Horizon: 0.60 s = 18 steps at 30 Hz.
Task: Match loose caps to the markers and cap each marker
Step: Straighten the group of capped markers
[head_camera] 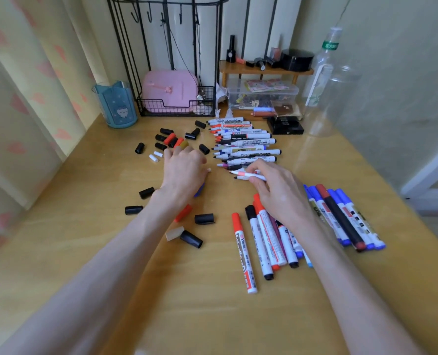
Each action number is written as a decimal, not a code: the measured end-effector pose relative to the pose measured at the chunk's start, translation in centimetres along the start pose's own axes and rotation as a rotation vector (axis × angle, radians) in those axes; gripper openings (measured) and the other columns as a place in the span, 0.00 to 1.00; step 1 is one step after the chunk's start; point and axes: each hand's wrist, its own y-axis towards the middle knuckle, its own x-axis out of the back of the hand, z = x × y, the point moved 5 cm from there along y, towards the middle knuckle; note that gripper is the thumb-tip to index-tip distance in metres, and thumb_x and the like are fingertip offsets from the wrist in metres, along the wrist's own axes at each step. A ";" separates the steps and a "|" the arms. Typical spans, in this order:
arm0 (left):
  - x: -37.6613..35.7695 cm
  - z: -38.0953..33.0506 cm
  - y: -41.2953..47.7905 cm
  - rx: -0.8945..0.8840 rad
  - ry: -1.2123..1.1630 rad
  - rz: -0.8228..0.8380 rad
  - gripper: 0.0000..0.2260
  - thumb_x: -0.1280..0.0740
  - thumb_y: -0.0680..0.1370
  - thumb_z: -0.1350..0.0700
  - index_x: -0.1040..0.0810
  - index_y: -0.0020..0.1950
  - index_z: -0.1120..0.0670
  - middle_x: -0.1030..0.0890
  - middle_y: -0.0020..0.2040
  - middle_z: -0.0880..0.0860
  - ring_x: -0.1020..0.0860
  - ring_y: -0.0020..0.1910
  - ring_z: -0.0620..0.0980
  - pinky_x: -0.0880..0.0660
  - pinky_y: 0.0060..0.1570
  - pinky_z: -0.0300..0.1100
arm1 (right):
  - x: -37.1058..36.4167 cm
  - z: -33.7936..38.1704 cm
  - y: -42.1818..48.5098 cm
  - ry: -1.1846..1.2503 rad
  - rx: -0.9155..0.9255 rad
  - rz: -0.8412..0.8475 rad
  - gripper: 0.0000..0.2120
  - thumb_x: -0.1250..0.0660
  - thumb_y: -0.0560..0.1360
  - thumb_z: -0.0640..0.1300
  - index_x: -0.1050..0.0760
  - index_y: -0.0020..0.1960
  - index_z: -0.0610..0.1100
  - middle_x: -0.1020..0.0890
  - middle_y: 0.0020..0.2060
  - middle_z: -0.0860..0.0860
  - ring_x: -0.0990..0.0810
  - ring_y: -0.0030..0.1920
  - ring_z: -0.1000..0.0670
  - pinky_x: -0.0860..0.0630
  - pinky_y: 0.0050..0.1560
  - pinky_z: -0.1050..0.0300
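Near the desk's (212, 316) middle, the right hand (276, 190) pinches a thin uncapped marker (243, 173). The left hand (184, 172) curls over the loose caps (170, 138), its grasp hidden. The matching cap needs picking next.

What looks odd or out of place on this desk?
Nothing is spilled or broken. Loose caps lie scattered on the left, while a row of uncapped markers lies with tips bare. The right hand pinches a thin marker. One beige wedge-shaped piece looks unlike the round caps around it.
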 end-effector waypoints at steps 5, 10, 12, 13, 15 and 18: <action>-0.5 -0.2 0.6 -0.020 -0.011 -0.009 0.09 0.27 0.79 0.46 0.14 0.54 0.51 0.18 0.56 0.53 0.24 0.64 0.60 0.33 0.66 0.57 | -0.4 -0.3 -0.3 -0.024 0.013 0.008 0.06 0.33 0.83 0.43 0.24 0.59 0.47 0.18 0.49 0.50 0.21 0.49 0.45 0.33 0.42 0.52; 2.0 0.6 -4.3 -0.045 -0.464 -0.031 0.04 0.30 0.82 0.53 0.21 0.54 0.52 0.19 0.45 0.47 0.21 0.41 0.46 0.26 0.39 0.40 | 0.0 0.1 -0.4 -0.041 0.028 -0.049 0.06 0.33 0.82 0.43 0.23 0.59 0.47 0.17 0.49 0.50 0.22 0.49 0.44 0.29 0.48 0.49; 3.1 1.2 -6.7 -0.026 -0.554 -0.037 0.04 0.30 0.82 0.52 0.22 0.51 0.51 0.19 0.42 0.45 0.21 0.38 0.43 0.27 0.36 0.35 | 0.2 0.6 -0.5 -0.027 0.040 -0.059 0.06 0.34 0.82 0.43 0.23 0.59 0.48 0.18 0.48 0.51 0.22 0.49 0.45 0.28 0.50 0.47; 3.6 1.6 -7.9 -0.013 -0.615 -0.039 0.04 0.29 0.81 0.53 0.22 0.50 0.50 0.19 0.41 0.45 0.21 0.37 0.44 0.26 0.36 0.35 | 0.2 0.9 -0.6 -0.020 0.047 -0.060 0.06 0.34 0.82 0.44 0.23 0.58 0.48 0.18 0.48 0.52 0.22 0.48 0.46 0.28 0.50 0.47; 4.3 2.3 -9.9 0.035 -0.721 -0.041 0.03 0.28 0.79 0.54 0.21 0.47 0.50 0.17 0.39 0.47 0.20 0.35 0.47 0.22 0.36 0.42 | 0.2 1.5 -0.7 -0.015 0.064 -0.051 0.06 0.33 0.82 0.43 0.23 0.58 0.48 0.19 0.46 0.52 0.23 0.47 0.45 0.26 0.50 0.45; 4.7 3.1 -11.4 0.108 -0.876 0.012 0.04 0.27 0.78 0.58 0.21 0.46 0.52 0.14 0.42 0.49 0.17 0.37 0.57 0.21 0.37 0.47 | 0.3 2.5 -0.8 -0.006 0.085 -0.014 0.05 0.33 0.82 0.44 0.22 0.57 0.49 0.19 0.45 0.52 0.23 0.47 0.45 0.25 0.51 0.44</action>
